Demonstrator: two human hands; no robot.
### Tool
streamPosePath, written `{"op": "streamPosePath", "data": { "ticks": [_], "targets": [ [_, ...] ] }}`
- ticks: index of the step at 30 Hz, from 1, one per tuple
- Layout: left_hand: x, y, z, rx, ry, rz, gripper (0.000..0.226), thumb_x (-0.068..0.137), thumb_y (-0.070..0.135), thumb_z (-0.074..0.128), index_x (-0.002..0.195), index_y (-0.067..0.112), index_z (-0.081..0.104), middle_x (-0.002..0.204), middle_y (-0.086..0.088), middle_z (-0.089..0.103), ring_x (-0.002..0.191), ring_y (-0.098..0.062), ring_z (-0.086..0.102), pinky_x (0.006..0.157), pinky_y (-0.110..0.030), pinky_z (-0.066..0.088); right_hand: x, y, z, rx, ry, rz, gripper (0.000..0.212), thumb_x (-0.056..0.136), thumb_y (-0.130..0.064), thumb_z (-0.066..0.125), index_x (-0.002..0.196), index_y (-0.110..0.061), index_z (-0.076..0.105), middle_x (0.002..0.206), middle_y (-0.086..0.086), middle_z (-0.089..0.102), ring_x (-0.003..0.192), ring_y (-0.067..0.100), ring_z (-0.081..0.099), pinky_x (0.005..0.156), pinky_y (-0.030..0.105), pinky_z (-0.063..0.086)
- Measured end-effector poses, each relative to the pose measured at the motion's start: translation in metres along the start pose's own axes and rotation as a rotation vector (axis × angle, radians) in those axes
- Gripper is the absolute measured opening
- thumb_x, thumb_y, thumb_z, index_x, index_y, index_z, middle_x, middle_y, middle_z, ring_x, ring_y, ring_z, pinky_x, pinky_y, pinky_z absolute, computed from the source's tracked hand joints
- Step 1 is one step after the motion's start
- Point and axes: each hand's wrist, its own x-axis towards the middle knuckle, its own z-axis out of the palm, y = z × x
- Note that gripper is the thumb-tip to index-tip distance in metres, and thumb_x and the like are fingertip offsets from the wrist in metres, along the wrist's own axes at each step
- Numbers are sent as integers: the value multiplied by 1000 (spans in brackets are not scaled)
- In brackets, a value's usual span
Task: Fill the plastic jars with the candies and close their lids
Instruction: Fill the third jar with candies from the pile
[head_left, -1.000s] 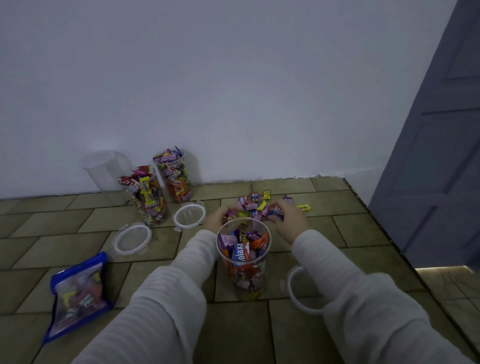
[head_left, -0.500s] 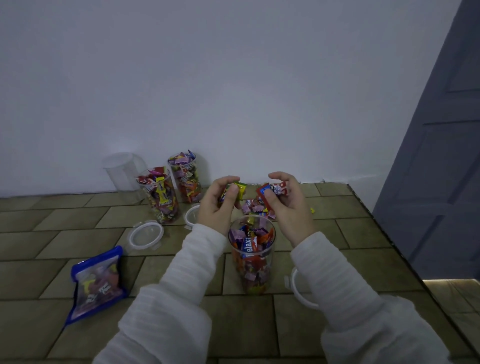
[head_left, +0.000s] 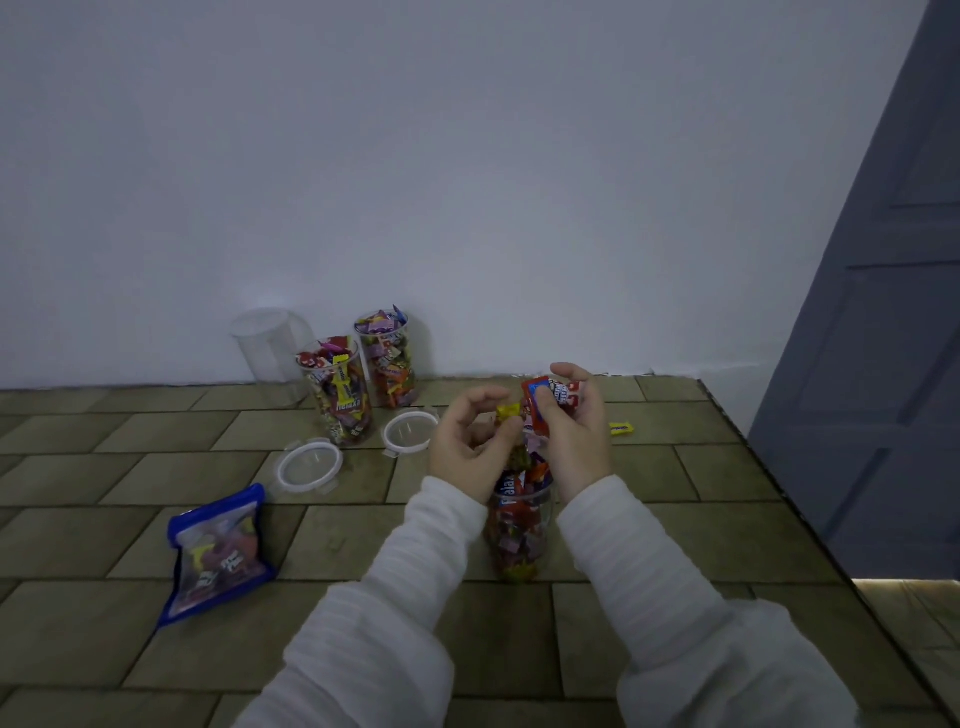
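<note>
Head view: both hands hover over the near jar (head_left: 515, 535), which stands on the tiled floor (head_left: 727, 519) and looks almost full. The left hand (head_left: 470, 441) curls loosely round a yellow candy (head_left: 508, 411); the right hand (head_left: 574, 431) grips a small bunch of red candies (head_left: 545, 402). The step in hand is filling this jar. Next, I judge, both loads drop in through the mouth. 2 full jars (head_left: 340, 397) stand far left, unlidded, with 2 lids (head_left: 309, 465) beside them, an empty jar (head_left: 270, 345) behind. A stray candy (head_left: 621, 428) lies right.
</note>
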Motion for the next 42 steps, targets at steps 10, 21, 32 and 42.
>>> {"op": "streamPosePath", "data": {
  "ticks": [10,21,32,42],
  "targets": [
    [1,-12,-5,-300,-13,-52,38,79,24,62,109,1,56,104,-20,68,100,-27,66,80,-30,54,-2,-6,-1,-17,-16,52,25,92,1,54,101,-22,56,94,9,64,81,21,63,81,44,51],
    [-9,-23,6,-603,58,-768,76,89,65,24,104,3,64,93,-20,71,93,-33,63,80,-40,49,-4,0,-31,-622,-435,-207,22,89,-22,63,102,-39,58,99,-14,66,98,5,62,83,34,54],
    [-10,-24,6,-688,51,-801,77,89,64,29,111,-3,60,92,-23,70,95,-33,62,81,-41,48,-7,4,-53,-889,-617,-679,47,96,-47,44,108,-12,72,113,-2,69,105,11,60,93,36,48],
    [-12,-26,4,-619,57,-798,75,89,66,27,107,2,63,95,-20,71,98,-33,61,82,-41,48,-11,6,-69,-921,-627,-778,51,98,-49,36,125,-15,63,133,-3,58,122,12,54,98,47,43]
  ]
}}
